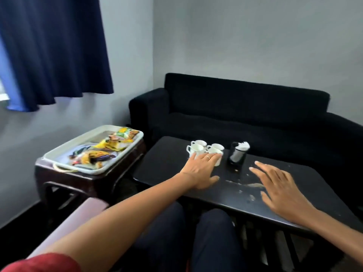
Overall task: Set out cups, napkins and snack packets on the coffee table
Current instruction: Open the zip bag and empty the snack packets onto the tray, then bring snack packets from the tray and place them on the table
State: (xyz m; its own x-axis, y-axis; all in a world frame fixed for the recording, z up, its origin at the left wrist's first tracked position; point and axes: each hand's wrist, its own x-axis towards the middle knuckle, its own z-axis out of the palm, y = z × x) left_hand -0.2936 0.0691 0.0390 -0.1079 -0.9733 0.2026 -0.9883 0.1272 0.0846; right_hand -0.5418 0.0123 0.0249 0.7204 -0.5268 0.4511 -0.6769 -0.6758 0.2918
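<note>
Four white cups (204, 149) stand bunched together at the middle of the frame, on the far left part of the dark coffee table (225, 195), their handles turned left. The left hand (200, 170) reaches over them with fingers spread flat, the fingertips lying on the nearest cup, nothing gripped. Just right of the cups a black napkin holder (237, 157) stands upright with white napkins (243, 145) sticking out of its top. The right hand (280, 191) hovers open and empty over the table's right half, fingers splayed, above a streak of pale crumbs (253, 185). The near and right stretches of the table are bare. The snack packets (104, 150) lie heaped in a white tray (64, 152) at centre left of the frame, on a separate dark side table (82, 181) set apart from the coffee table by a narrow gap. A black sofa (245, 116) runs close behind the table's far edge, and a navy curtain (55, 48) hangs at upper left.
</note>
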